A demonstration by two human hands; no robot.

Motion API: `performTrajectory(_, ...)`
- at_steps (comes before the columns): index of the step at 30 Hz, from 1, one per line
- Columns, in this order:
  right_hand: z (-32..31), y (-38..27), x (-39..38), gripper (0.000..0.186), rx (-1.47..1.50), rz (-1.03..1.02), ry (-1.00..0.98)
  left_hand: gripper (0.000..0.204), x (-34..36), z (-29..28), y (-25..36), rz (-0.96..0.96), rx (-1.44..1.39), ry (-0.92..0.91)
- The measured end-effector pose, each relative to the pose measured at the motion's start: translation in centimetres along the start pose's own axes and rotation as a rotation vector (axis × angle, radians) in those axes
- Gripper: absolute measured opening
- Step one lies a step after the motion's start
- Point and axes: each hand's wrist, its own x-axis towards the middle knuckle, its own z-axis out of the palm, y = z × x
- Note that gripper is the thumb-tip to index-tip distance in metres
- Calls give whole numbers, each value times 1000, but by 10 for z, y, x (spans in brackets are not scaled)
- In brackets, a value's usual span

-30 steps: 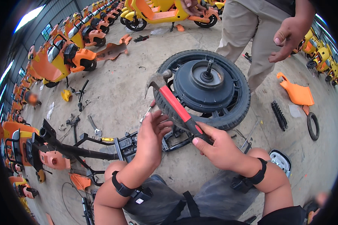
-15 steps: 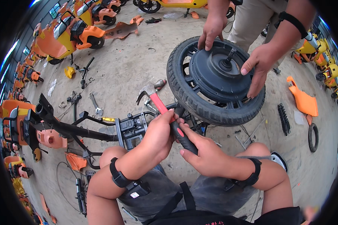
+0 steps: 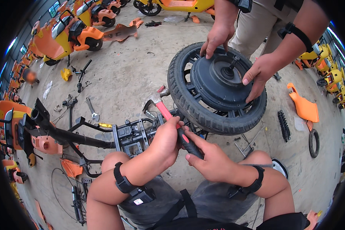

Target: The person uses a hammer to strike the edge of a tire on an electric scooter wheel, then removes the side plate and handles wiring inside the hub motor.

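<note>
A claw hammer with a red and black handle [image 3: 163,109] is held slantwise above my lap, its steel head pointing away to the upper left. My left hand [image 3: 166,137] is closed round the middle of the handle. My right hand [image 3: 212,158] grips the black rubber end, thumb and fingers on either side. Beyond them, a black-tyred hub motor wheel [image 3: 217,123] tilts toward me with its axle facing up. A co-worker's two hands [image 3: 260,73] hold the wheel at its far and right sides. The hammer head and the wheel are apart.
A black scooter frame [image 3: 92,142] lies across the floor at the left, reaching under the wheel. An adjustable wrench [image 3: 92,111], a shock absorber [image 3: 283,125] and an orange panel [image 3: 304,105] lie about. Parked yellow and orange scooters [image 3: 59,45] line both sides.
The whole view has shifted slightly, so floor items sit a little further left and lower. Both my hands keep their hold on the hammer; the co-worker still holds the wheel.
</note>
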Motion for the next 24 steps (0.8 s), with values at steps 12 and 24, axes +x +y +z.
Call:
performTrajectory(12,1,7,1,62,5,-71,22,21,0,-1,0,11,10,-29)
performTrajectory(24,1,8,0,62,-2,-31,17,19,2,0,-2,16,24,-25)
